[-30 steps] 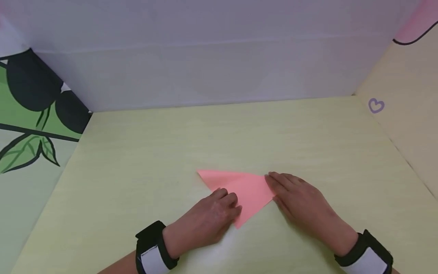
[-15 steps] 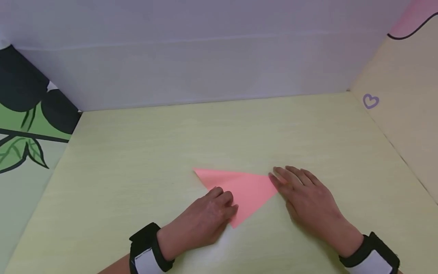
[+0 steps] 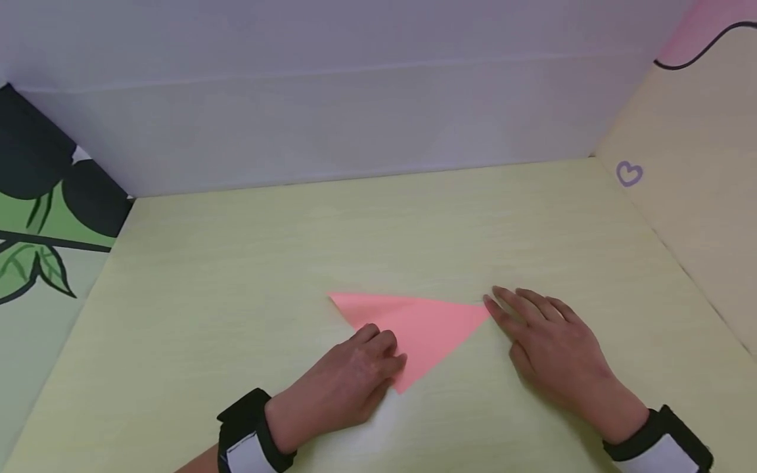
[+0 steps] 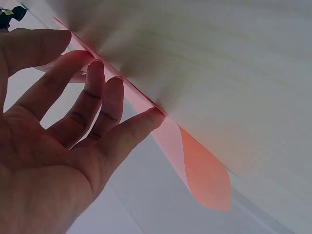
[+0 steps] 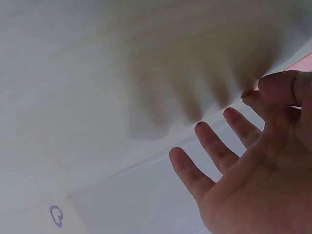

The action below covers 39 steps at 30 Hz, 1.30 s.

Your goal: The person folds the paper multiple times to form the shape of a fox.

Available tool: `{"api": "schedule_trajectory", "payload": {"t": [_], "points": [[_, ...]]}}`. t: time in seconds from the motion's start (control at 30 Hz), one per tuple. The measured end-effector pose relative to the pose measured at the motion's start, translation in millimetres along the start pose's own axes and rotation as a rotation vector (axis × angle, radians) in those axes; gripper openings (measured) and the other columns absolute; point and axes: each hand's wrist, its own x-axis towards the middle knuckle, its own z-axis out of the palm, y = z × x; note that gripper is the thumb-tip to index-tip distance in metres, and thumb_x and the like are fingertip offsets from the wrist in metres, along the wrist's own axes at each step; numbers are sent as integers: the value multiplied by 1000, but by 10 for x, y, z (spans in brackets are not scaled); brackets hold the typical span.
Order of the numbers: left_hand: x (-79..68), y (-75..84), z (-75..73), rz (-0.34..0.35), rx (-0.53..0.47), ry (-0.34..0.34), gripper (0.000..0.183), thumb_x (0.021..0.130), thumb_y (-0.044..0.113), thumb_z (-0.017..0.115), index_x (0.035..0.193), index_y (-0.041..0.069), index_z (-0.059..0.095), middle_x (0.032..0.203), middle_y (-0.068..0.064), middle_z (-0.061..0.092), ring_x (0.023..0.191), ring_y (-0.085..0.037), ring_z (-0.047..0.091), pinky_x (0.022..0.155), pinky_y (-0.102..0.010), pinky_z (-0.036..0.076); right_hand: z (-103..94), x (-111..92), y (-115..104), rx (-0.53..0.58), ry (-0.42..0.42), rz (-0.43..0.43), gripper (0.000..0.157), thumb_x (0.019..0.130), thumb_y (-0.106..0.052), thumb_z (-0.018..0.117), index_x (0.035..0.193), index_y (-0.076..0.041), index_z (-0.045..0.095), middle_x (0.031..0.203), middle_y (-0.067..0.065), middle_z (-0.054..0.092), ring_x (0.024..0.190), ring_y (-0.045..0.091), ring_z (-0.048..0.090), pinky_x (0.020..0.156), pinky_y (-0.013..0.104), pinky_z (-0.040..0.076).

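A sheet of pink paper, folded into a triangle, lies on the table with its long edge facing away from me. My left hand rests its fingertips on the lower left part of the paper, fingers loosely bent. Seen from the left wrist, those fingertips press along the paper, one end of which curls up off the surface. At the paper's right corner is my right hand, its index fingertip right at the tip and its other fingers spread over the table. Only a sliver of paper shows in the right wrist view.
The pale wooden table is closed off by a lilac back panel. On the right stands a beige side panel with a purple heart. A green and black painted panel borders the left.
My right hand has slid right along the paper to its corner, its fingers spreading and uncovering that corner. The left hand keeps its place on the paper while the head view shifts slightly.
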Motion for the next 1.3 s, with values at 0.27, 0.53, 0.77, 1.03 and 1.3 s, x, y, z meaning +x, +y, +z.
{"api": "schedule_trajectory", "payload": {"t": [0.27, 0.53, 0.77, 1.03, 1.3], "points": [[-12, -2, 10, 5, -22, 26, 17, 91, 6, 67, 81, 19, 62, 84, 5, 45, 75, -13, 34, 61, -16, 33, -11, -54, 17, -8, 17, 30, 57, 94, -20, 43, 150, -17, 55, 152, 2, 53, 131, 33, 55, 102, 55, 46], [44, -46, 85, 22, -21, 36, 15, 88, 5, 67, 83, 18, 63, 85, 5, 47, 76, -13, 35, 64, -17, 35, -24, -23, 57, 13, -88, 76, 57, 95, -19, 50, 152, -17, 52, 157, 0, 48, 136, 32, 52, 103, 55, 45], [101, -84, 146, 31, -9, 15, 14, 89, 6, 65, 84, 19, 66, 81, 6, 45, 74, -12, 34, 65, -17, 32, -110, 120, 13, 64, -76, 20, 52, 95, -16, 58, 147, -7, 56, 154, 6, 51, 134, 31, 53, 107, 50, 43], [137, -64, 151, 39, 41, -15, 11, 90, 12, 69, 84, 21, 67, 81, 7, 48, 72, -11, 35, 67, -19, 34, -85, 131, -469, 181, -20, -253, 50, 92, -17, 65, 142, -10, 62, 144, 3, 59, 130, 25, 56, 101, 44, 51], [133, -65, 97, 37, 100, -31, 8, 89, 17, 75, 86, 21, 69, 82, 7, 51, 71, -11, 37, 70, -21, 38, 69, 121, -613, 210, 28, -339, 40, 99, -19, 59, 137, -7, 65, 142, 3, 60, 130, 23, 55, 102, 38, 50]]}}
